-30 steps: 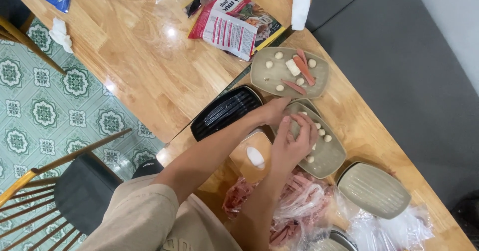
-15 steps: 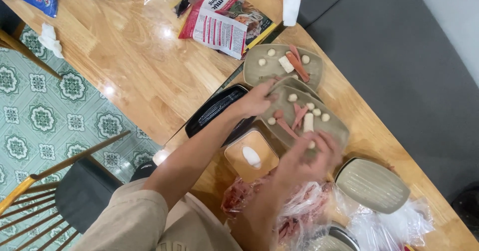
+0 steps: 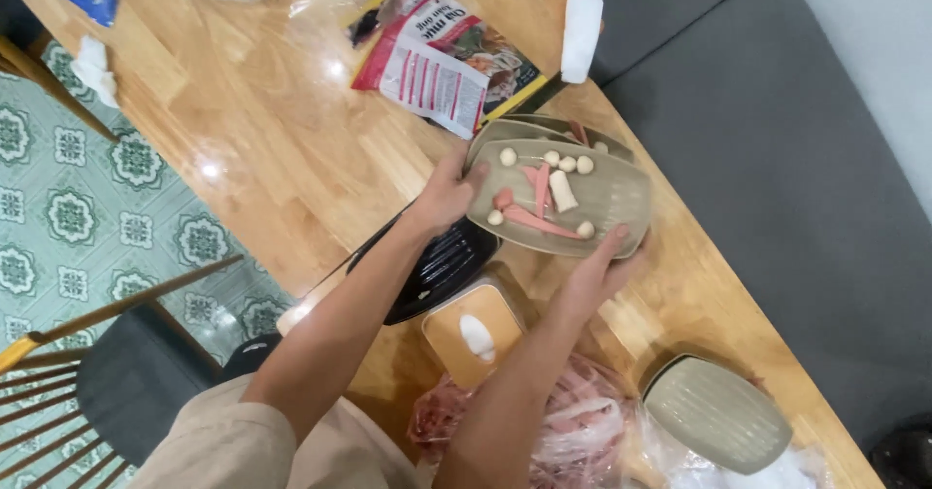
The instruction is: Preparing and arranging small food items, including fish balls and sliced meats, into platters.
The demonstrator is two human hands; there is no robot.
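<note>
Worktop (image 3: 272, 149): varnished wood, glossy, catching light glare. Upper plate (image 3: 607, 193): matt grey-green, ribbed surface, looks ceramic or melamine; cannot tell which. Black tray (image 3: 442, 270): shiny, ridged. Snack packet (image 3: 437, 67): glossy printed plastic film. Bag of meat (image 3: 582, 431): thin clear plastic, crinkled. Sofa (image 3: 777, 178): matt grey cloth. Chair (image 3: 107, 324): smooth wood spindles.

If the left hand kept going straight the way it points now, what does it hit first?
The left hand grips the near end of the olive plate of food, pointing up-right. Past that plate, it would probably meet the red-and-white snack packet, though depth is unclear.
</note>
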